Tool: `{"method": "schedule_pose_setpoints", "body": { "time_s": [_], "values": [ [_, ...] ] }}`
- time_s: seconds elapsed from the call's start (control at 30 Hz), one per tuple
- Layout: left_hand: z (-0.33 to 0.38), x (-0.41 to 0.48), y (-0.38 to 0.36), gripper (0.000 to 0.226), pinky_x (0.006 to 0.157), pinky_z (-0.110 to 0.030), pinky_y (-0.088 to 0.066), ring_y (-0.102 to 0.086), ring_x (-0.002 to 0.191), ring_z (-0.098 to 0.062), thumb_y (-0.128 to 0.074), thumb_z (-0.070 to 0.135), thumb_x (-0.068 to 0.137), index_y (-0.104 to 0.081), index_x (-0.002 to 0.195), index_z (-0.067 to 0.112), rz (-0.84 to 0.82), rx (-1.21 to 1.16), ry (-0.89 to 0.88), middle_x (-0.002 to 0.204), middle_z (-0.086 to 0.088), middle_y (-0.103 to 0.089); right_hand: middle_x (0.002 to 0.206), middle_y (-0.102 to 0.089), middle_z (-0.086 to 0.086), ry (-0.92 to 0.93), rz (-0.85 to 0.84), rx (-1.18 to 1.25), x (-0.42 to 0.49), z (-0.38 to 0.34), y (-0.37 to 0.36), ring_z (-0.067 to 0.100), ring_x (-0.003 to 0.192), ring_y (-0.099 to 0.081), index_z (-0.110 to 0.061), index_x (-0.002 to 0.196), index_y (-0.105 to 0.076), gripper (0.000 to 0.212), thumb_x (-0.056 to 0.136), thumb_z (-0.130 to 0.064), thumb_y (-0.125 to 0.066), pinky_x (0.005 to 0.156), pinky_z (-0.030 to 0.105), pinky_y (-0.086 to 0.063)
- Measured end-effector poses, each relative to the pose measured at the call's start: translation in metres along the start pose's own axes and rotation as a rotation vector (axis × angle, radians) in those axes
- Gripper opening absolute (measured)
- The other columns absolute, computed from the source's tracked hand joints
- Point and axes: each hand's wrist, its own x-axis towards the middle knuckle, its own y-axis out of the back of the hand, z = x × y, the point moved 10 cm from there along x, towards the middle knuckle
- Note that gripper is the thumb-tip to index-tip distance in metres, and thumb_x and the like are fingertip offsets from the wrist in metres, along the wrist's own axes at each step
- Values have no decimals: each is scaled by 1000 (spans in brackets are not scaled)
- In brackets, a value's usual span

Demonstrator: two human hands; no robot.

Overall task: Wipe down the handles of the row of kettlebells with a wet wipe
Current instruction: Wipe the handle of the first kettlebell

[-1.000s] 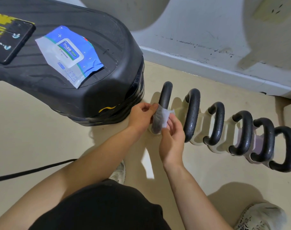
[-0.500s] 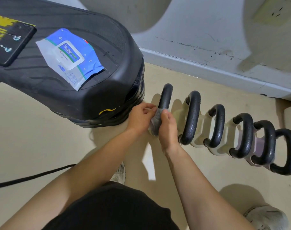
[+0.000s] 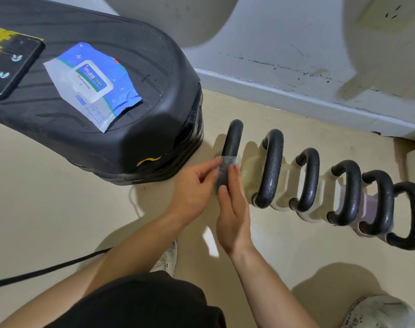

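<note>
The wet wipe [image 3: 225, 172] wraps the near leg of the first handle [image 3: 233, 136], at the left end of the kettlebell row [image 3: 348, 192] on the floor [image 3: 60, 209]. The left hand [image 3: 192, 185] pinches its edge, and the right hand [image 3: 232, 216] clamps it between thumb and fingers. The wrap is best held snug and slid over the arch. The handle stands upright, its loop running away toward the wall.

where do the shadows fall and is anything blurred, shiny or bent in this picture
Head view: big soft shadows lie on the wall and one on the floor by the shoe; the baseboard bows only slightly from the wide lens; the kettlebell handles carry small bright specks, no strong glare; the wipe looks sharp.
</note>
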Motion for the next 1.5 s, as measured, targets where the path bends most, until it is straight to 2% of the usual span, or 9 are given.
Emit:
{"method": "schedule_pose_setpoints", "body": {
  "time_s": [0.2, 0.43, 0.6, 0.8, 1.03, 1.13, 1.23, 1.33, 1.5],
  "values": [
    [7, 20, -12, 38, 98, -13, -46, -60, 107, 13, -60, 8, 97, -61, 134, 14, -11, 69, -67, 129, 5, -65, 170, -2, -10, 48, -86, 83, 36, -11, -11, 0, 155, -2, -28, 160, -9, 72, 97, -59, -27, 128, 42, -9],
    [19, 86, -23, 31, 102, -33, -52, -67, 108, -9, -63, 11, 94, -68, 124, 13, 81, 0, 43, 116, -2, -73, 140, -61, 9, -225, -34, 186, 102, -14, -3, 13, 131, -57, -20, 144, -51, 88, 86, -83, -31, 110, 30, -43],
    [29, 133, -29, 34, 94, -26, -54, -67, 102, -13, -51, 0, 89, -75, 108, 13, 32, 106, 50, 105, 1, -73, 90, -77, 5, -320, 48, 269, 150, -26, 12, 17, 95, -73, -14, 85, -76, 82, 103, -65, -14, 100, 31, -50],
    [-4, 155, -38, 18, 82, -28, -59, -71, 90, -16, -63, 7, 87, -77, 90, 19, -56, 25, 165, 91, 0, -76, 135, -66, 12, -530, 65, 364, 161, -14, 9, 28, 126, -62, -12, 158, -29, 87, 98, -73, -16, 113, 45, -42],
    [-14, 151, -27, 6, 80, -26, -56, -66, 87, -13, -67, 13, 89, -70, 94, 15, 65, 12, 198, 89, 3, -69, 95, -73, 5, -546, 150, 376, 141, -43, 22, 10, 76, -57, -8, 141, -51, 59, 108, -49, -25, 78, 28, -46],
    [-25, 139, -32, 4, 77, -43, -62, -69, 83, -25, -65, 19, 91, -67, 89, 15, 7, -48, 303, 92, -6, -70, 104, -65, 3, -496, 266, 369, 126, -42, 40, 14, 87, -62, -8, 116, -64, 42, 108, -37, -35, 81, 27, -48],
    [-29, 128, -43, 8, 64, -34, -60, -67, 81, -29, -59, 12, 95, -64, 100, 9, -64, -274, 464, 92, -13, -66, 94, -69, 5, -492, 261, 437, 114, -35, 47, 20, 85, -67, -7, 105, -66, 42, 107, -36, -35, 84, 30, -55],
    [-22, 127, -43, 7, 80, -36, -60, -68, 75, -24, -64, 12, 95, -64, 99, 7, -36, -406, 518, 84, -11, -67, 103, -74, 9, -430, 264, 479, 118, -39, 53, 24, 99, -72, -6, 109, -70, 47, 106, -39, -37, 89, 32, -57],
    [-15, 147, -22, 4, 92, -34, -57, -68, 96, -18, -76, 14, 85, -75, 90, 13, 69, -137, 345, 97, -1, -73, 134, -65, 4, -378, 91, 318, 141, -47, 35, 16, 123, -60, -8, 132, -62, 59, 108, -48, -27, 105, 28, -41]
  ]
}}
